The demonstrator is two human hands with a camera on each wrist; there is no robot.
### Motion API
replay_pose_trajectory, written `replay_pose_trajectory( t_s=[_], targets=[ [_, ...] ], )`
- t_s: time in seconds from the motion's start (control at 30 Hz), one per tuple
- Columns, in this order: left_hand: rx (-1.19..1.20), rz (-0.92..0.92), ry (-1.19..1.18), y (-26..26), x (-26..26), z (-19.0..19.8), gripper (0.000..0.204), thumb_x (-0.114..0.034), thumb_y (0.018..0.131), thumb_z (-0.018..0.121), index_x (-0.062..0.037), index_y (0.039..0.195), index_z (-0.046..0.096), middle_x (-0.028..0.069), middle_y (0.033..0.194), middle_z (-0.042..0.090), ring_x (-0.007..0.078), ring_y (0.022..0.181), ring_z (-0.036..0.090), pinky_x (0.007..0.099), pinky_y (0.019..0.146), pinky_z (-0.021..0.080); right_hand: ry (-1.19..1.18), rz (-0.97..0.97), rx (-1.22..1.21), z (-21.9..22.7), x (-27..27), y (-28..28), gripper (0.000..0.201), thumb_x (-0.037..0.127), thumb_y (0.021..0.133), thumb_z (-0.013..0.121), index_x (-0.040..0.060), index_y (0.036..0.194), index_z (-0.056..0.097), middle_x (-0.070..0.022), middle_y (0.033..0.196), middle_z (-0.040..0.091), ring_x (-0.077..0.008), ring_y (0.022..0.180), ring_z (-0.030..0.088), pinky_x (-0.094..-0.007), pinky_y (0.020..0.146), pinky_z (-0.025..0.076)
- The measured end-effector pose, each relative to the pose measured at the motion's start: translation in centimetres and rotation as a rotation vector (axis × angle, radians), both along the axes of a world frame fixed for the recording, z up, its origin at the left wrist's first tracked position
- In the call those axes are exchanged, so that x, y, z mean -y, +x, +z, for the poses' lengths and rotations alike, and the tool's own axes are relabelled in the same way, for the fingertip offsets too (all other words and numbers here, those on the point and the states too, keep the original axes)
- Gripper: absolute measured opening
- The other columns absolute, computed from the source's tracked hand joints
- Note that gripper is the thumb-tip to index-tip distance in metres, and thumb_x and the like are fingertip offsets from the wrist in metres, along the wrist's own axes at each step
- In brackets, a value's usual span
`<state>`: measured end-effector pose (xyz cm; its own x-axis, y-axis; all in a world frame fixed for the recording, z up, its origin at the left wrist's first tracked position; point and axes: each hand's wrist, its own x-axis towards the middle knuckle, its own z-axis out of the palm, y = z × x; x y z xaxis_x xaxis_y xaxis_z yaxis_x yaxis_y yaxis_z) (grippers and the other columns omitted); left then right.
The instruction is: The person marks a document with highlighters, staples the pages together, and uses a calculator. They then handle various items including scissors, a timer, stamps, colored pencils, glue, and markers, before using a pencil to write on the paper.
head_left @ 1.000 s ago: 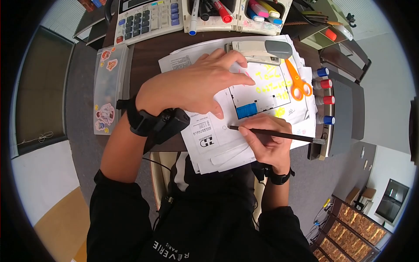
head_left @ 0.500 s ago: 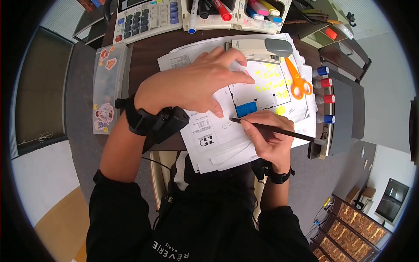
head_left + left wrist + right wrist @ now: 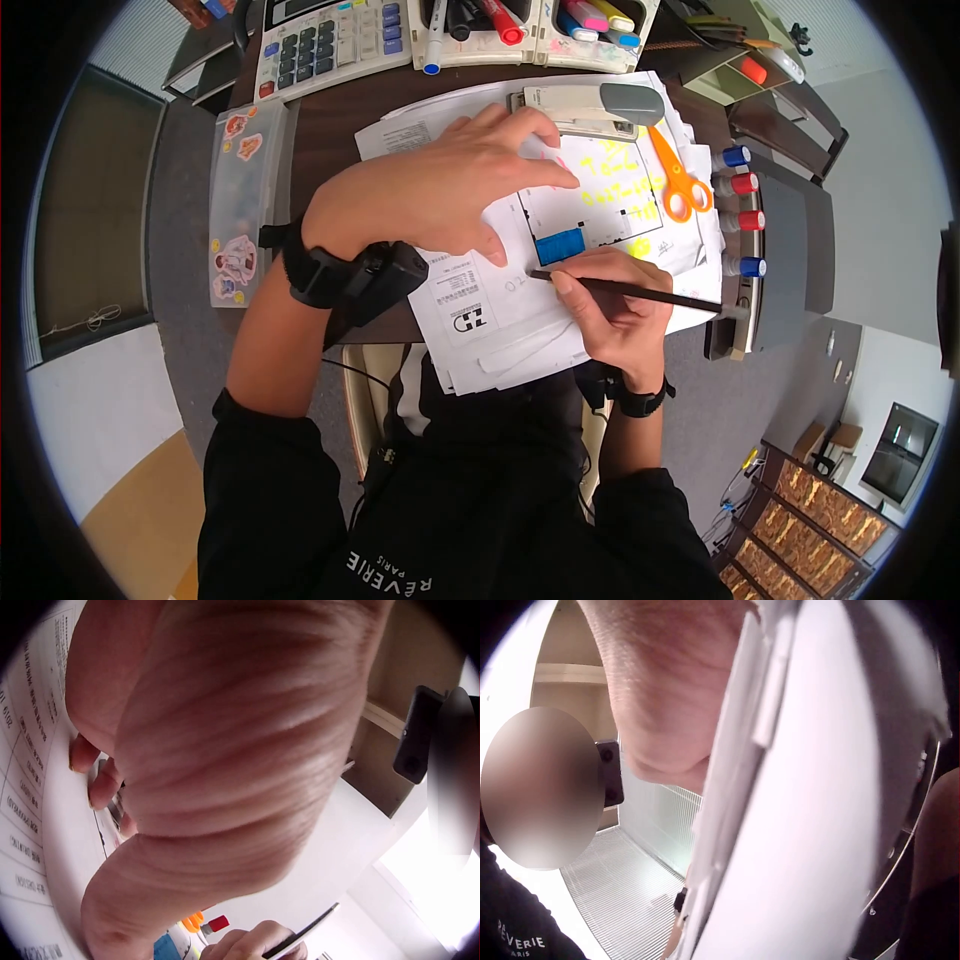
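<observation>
Since a second ago, the tip of the dark pencil (image 3: 690,301) has shifted a little farther from the body and to the right, and the pencilled marks (image 3: 515,284) have grown past the first round one. The left hand (image 3: 470,185) looks much the same as then.

The right hand (image 3: 618,320) pinches the pencil in a writing grip, its tip at the papers (image 3: 535,348) just below the printed blue block (image 3: 560,246). The left hand grips nothing: its fingers are spread over the papers, thumb close to the marks. Under them is the dark tabletop (image 3: 320,150); the stapler (image 3: 590,108) and orange scissors (image 3: 676,175) lie on the papers.

The step in hand appears to be writing by pencil, partway through a short row of characters. Whether the latest stroke is finished is too small to tell. The next move seems to call for a light, steady pinch, with the left hand keeping the loose sheets from sliding.
</observation>
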<state>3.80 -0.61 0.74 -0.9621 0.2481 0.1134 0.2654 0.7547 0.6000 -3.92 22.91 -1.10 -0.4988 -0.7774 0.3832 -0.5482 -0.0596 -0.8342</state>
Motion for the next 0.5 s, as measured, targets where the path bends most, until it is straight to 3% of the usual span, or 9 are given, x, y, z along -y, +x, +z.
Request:
replay_pose_trajectory(
  t_s=[0.17, 0.5],
  targets=[
    [-0.019, 0.010, -0.015, 0.07, -0.01, -0.01, 0.087, -0.004, 0.055, 0.090, -0.0102, 0.136, 0.061, 0.0123, 0.145, 0.043, 0.0328, 0.135, 0.041, 0.0426, 0.112, 0.040, -0.111, -0.054, 0.066, -0.63, -0.29, 0.13, 0.013, -0.005, 0.079, 0.078, 0.0000, 0.088, 0.071, -0.0110, 0.080, 0.072, -0.0196, 0.066, 0.067, -0.0279, 0.063, 0.051],
    [-0.003, 0.019, -0.010, 0.05, -0.09, -0.03, 0.086, -0.003, 0.055, 0.090, -0.0117, 0.136, 0.061, 0.0114, 0.146, 0.043, 0.0326, 0.135, 0.041, 0.0424, 0.111, 0.042, -0.070, -0.065, 0.073, -0.54, -0.07, 0.00, 0.012, -0.004, 0.079, 0.078, 0.0000, 0.088, 0.071, -0.0108, 0.081, 0.072, -0.0183, 0.067, 0.066, -0.0273, 0.062, 0.050]
  ],
)
